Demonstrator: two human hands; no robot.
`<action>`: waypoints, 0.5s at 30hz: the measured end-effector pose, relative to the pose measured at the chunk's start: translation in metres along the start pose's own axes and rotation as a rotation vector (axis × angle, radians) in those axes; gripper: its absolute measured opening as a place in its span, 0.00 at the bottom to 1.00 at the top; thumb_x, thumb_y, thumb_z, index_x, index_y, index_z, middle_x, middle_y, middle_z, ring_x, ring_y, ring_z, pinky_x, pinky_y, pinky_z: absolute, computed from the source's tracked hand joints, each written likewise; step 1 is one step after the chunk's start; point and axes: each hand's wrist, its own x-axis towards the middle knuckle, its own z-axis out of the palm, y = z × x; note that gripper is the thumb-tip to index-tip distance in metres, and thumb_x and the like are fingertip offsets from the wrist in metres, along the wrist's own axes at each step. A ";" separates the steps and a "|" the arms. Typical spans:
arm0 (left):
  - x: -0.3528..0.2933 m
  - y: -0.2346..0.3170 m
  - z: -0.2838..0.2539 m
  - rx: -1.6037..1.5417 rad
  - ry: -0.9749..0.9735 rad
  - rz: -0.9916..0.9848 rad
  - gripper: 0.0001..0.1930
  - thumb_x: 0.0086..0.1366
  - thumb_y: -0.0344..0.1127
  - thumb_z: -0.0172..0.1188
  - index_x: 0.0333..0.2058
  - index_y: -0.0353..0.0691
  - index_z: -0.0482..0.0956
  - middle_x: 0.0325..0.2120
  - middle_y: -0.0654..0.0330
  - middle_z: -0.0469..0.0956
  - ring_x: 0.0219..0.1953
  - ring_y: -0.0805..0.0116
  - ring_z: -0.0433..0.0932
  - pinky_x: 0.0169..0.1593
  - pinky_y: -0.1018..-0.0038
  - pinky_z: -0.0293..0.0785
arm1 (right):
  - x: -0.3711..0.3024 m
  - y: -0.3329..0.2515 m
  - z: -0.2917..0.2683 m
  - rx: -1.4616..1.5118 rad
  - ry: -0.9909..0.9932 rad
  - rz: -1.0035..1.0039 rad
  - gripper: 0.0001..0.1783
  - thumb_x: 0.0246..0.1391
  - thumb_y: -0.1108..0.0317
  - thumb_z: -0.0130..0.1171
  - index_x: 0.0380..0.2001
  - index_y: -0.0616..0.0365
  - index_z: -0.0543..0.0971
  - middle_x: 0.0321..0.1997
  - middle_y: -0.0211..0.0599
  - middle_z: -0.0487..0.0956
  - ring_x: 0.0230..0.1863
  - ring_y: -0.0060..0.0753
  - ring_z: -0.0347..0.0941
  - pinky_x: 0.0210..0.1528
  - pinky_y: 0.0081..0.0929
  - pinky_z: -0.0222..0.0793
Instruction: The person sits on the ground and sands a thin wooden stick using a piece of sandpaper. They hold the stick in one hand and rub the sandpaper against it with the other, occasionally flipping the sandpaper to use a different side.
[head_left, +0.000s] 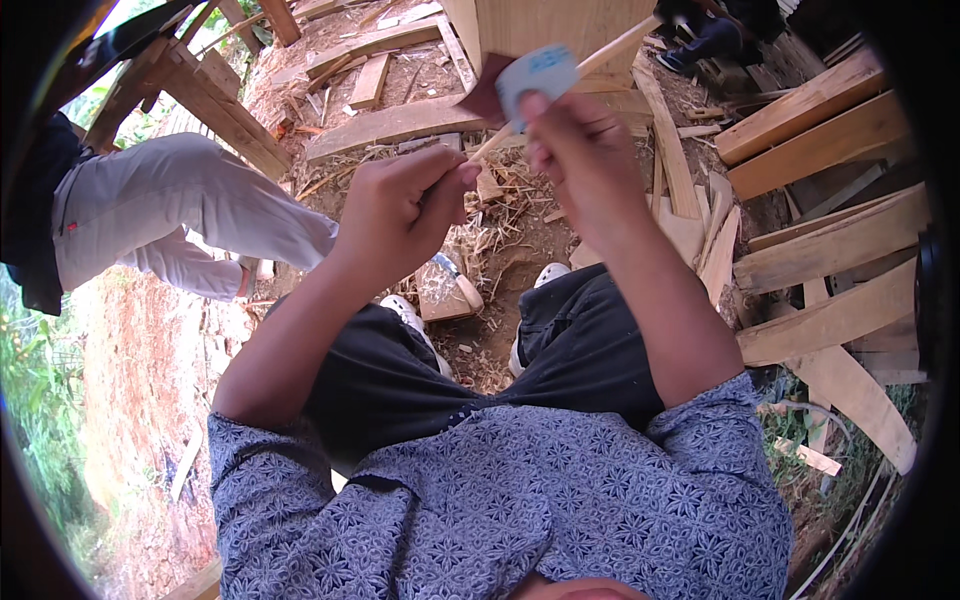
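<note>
A thin, pale wooden stick (pixel 620 45) slants up and away to the right in front of me. My left hand (pixel 410 200) is closed round its near end, fingers pinched together. Farther up the stick, my right hand (pixel 583 150) presses a folded sheet of sandpaper (pixel 540 78) around it. The pale blue-grey backing with printing faces up, and the dark reddish grit side shows at the left. Below my hands, between my feet, a tool with a wooden handle (pixel 467 290) lies on a wood block (pixel 437 297); its blade is only partly visible.
Wood shavings (pixel 500 240) and offcuts cover the dirt ground. A large wooden panel (pixel 520 30) stands ahead. Boards and curved wood pieces (pixel 830 240) are stacked at the right. A person in light trousers (pixel 190 190) is close on the left; another person's leg (pixel 705 45) shows at the far right.
</note>
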 end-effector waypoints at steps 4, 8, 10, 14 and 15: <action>0.001 0.002 -0.001 0.005 0.005 0.018 0.09 0.69 0.30 0.57 0.28 0.36 0.77 0.15 0.59 0.76 0.18 0.71 0.80 0.22 0.74 0.70 | 0.015 -0.027 -0.015 0.219 0.060 -0.210 0.08 0.60 0.65 0.65 0.35 0.57 0.80 0.23 0.24 0.76 0.22 0.14 0.69 0.26 0.17 0.65; 0.007 -0.005 0.004 0.106 0.039 0.123 0.09 0.69 0.30 0.57 0.28 0.36 0.77 0.15 0.59 0.76 0.16 0.68 0.78 0.21 0.72 0.69 | -0.010 -0.001 0.019 -0.035 0.030 -0.008 0.08 0.63 0.63 0.62 0.37 0.56 0.81 0.22 0.21 0.75 0.22 0.11 0.68 0.25 0.13 0.59; 0.005 0.006 -0.004 0.028 0.040 0.026 0.09 0.68 0.30 0.58 0.28 0.35 0.77 0.15 0.58 0.76 0.16 0.66 0.78 0.21 0.71 0.69 | -0.006 -0.004 0.013 -0.015 0.022 -0.041 0.09 0.63 0.62 0.61 0.38 0.55 0.81 0.21 0.20 0.74 0.21 0.10 0.67 0.24 0.12 0.58; 0.005 0.002 0.001 0.047 -0.026 0.051 0.09 0.68 0.30 0.59 0.28 0.35 0.78 0.16 0.57 0.77 0.16 0.63 0.77 0.22 0.70 0.68 | 0.000 -0.012 0.005 0.143 0.107 -0.093 0.09 0.62 0.60 0.63 0.36 0.52 0.81 0.19 0.18 0.71 0.17 0.09 0.61 0.20 0.15 0.55; 0.004 0.000 0.004 0.040 -0.010 0.065 0.09 0.68 0.30 0.59 0.27 0.35 0.78 0.15 0.57 0.76 0.16 0.63 0.77 0.22 0.70 0.68 | -0.010 0.000 0.018 0.075 0.116 -0.018 0.08 0.62 0.60 0.63 0.35 0.52 0.81 0.19 0.18 0.70 0.17 0.09 0.60 0.19 0.15 0.54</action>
